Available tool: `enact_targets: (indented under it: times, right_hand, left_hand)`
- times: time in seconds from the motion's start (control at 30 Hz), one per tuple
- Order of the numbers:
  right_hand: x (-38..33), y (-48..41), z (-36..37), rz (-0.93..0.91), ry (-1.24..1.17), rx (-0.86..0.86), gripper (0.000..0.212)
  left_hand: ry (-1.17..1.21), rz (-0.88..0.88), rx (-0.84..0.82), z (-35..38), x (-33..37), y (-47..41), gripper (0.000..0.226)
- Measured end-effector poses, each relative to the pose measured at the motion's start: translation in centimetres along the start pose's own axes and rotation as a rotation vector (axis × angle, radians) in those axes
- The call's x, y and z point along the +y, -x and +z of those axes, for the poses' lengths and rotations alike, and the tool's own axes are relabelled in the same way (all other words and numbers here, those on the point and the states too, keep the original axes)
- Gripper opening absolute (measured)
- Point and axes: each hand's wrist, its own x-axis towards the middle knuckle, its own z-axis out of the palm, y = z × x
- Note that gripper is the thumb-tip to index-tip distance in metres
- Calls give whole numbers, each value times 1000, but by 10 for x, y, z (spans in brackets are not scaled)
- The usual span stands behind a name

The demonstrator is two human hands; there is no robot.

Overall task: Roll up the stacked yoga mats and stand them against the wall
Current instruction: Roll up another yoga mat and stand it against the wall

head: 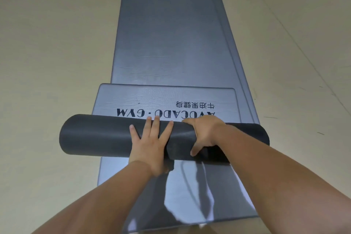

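Observation:
A dark grey roll of yoga mat (98,136) lies across the stack of flat grey mats (167,43). A short unrolled tail of the same mat (163,99), printed "AVOCADO·GYM", still lies flat just beyond the roll. My left hand (152,142) presses flat on top of the roll with fingers spread. My right hand (203,135) grips the roll to the right of the left hand, fingers over the far side and thumb on the near side. The roll's right end is partly hidden behind my right forearm.
The stack lies on a pale beige floor (57,43) that extends on both sides. Edges of lower mats (237,59) stick out along the stack's right side. The near part of the stack (190,195) shines under my arms.

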Motion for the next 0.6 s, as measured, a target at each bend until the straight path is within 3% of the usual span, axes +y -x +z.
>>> enact_targets:
  times: [0.17,0.47,0.6]
  right_hand:
    - [5,-2,18,1,-15,126,133]
    - [17,8,44,35,30,584,98]
    - [10,3,79,94,136,486,138]
  left_hand:
    - [-1,-30,-25,1,-1,-14,144]
    - [133,15,-133,-34,-27,-84,137]
    - [162,0,-305,-54,-30,-109,135]
